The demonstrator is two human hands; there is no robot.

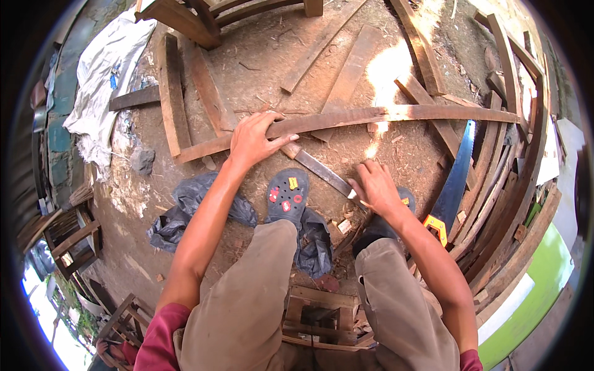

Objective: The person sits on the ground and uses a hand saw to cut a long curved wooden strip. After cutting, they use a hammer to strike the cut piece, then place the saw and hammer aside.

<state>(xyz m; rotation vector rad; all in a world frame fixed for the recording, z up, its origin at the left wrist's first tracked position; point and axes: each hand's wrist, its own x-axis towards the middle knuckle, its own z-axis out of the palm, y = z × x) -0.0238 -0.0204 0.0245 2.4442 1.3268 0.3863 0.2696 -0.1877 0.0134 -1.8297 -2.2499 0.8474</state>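
While the long curved plank [346, 117] lies across the dirt before our feet, our left hand [252, 141] presses flat and open on its near end; our right hand [374, 187] pinches something small beside the metal strip [322, 173]; marking seems underway; next needs steady pressure, with the handsaw [455, 179] near.

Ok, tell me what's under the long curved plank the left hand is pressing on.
The long curved plank lies across a flat wooden strip, other boards and dirt ground. The left hand covers the part beneath its palm, so what lies there cannot be seen.
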